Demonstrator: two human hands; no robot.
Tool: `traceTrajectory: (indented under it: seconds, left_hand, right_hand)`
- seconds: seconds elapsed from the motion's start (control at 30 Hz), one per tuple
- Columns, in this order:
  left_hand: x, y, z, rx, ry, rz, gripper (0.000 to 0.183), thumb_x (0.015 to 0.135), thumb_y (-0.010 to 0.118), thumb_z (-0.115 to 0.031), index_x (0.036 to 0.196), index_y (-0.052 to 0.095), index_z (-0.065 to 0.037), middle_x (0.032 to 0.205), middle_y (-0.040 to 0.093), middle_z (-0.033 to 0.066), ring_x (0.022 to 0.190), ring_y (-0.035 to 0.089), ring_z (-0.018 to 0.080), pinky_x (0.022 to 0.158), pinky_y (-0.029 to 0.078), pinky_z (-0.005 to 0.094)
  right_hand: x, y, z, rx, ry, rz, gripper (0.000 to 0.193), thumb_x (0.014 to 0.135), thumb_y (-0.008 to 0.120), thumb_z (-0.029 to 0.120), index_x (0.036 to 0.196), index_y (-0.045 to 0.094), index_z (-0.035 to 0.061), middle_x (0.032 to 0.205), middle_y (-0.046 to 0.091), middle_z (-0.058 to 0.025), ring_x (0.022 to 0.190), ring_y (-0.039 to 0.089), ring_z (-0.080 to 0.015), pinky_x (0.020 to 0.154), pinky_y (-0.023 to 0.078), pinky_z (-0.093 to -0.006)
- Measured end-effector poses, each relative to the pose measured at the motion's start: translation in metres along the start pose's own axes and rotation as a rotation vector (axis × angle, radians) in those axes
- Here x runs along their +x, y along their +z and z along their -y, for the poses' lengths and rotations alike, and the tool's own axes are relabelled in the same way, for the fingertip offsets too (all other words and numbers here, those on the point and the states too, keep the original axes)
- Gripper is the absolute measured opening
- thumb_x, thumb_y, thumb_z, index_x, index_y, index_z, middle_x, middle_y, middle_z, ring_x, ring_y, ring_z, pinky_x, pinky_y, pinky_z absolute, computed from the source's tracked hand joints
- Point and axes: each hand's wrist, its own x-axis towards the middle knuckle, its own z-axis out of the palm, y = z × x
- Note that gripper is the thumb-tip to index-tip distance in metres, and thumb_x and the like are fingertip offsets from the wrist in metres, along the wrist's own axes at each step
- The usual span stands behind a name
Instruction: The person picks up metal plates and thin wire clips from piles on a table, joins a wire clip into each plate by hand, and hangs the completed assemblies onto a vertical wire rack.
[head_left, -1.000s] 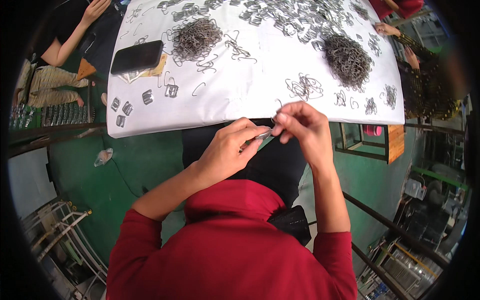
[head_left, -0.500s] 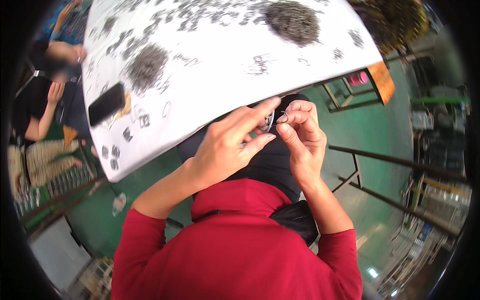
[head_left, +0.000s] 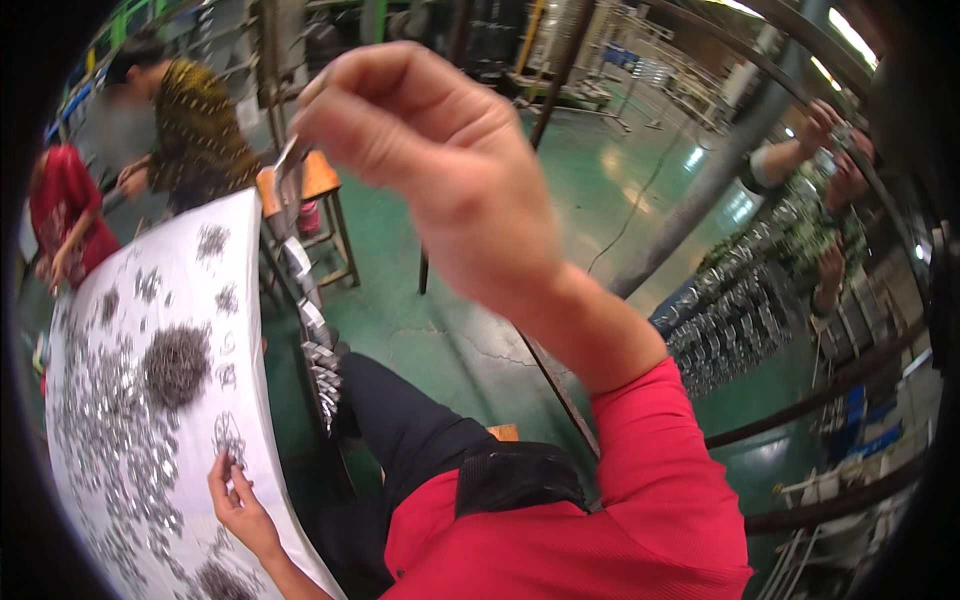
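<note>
My right hand point(head_left: 450, 170) is raised high in the middle, thumb and fingers pinched together. From its fingertips hangs a strand of small shiny metal pieces point(head_left: 312, 315), blurred near the top and dangling past the table's side. Low on the left, my left hand point(head_left: 245, 515) reaches over the white-covered table point(head_left: 265, 440). Its fingers are stretched and slightly apart, the tips at a small bunch of thin wire pieces point(head_left: 229, 440).
A dark heap of wire pieces point(head_left: 177, 366) and many scattered shiny metal parts point(head_left: 115, 430) lie on the table. Two people stand beyond its far end, by a wooden stool point(head_left: 318, 178). At right, another person works beside hanging metal strands point(head_left: 735, 325). Dark metal bars cross the right side.
The view has swung to the right. My hands, close together over my lap before, are now apart: the right is lifted high with the strand, the left is over the table.
</note>
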Motion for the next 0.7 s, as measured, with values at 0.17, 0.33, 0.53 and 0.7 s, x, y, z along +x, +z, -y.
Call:
traceTrajectory:
  seconds: [0.17,0.33,0.53,0.7]
  left_hand:
    - [0.012,-0.001,0.033,0.037,-0.007,0.118,0.021,0.091,0.048,-0.008,0.108,0.059,-0.002,0.098,0.060,0.0050,0.080,0.057,0.0127,0.063,0.045,0.0240]
    - [0.012,0.008,0.047,0.005,-0.014,0.153,0.019,0.090,0.048,-0.006,0.104,0.060,0.000,0.094,0.060,0.0070,0.076,0.057,0.0135,0.063,0.045,0.0244]
    - [0.005,0.007,0.057,0.035,-0.021,0.167,0.021,0.090,0.048,-0.009,0.105,0.060,-0.002,0.094,0.061,0.0033,0.075,0.056,0.0100,0.059,0.043,0.0219]
    - [-0.002,0.009,0.065,0.044,-0.051,0.176,0.020,0.090,0.048,-0.009,0.104,0.060,-0.001,0.094,0.061,0.0037,0.074,0.056,0.0102,0.059,0.044,0.0222]
  right_hand:
    - [0.011,-0.037,0.062,-0.295,-0.140,-0.166,0.012,0.084,0.063,0.011,0.094,0.062,0.0031,0.083,0.065,-0.0026,0.073,0.056,-0.0053,0.065,0.043,-0.0188]
    - [0.012,-0.094,0.101,-0.547,-0.218,-0.322,0.015,0.084,0.065,0.016,0.094,0.064,0.0050,0.084,0.066,-0.0022,0.073,0.054,-0.0037,0.062,0.040,-0.0175]
    - [0.016,-0.163,0.134,-0.849,-0.219,-0.611,0.019,0.082,0.067,0.017,0.096,0.064,0.0048,0.086,0.066,-0.0024,0.080,0.055,-0.0058,0.068,0.040,-0.0203]
    - [0.017,-0.232,0.179,-0.933,-0.301,-0.733,0.017,0.080,0.069,0.020,0.096,0.065,0.0154,0.084,0.066,0.0069,0.070,0.052,0.0003,0.058,0.035,-0.0167]
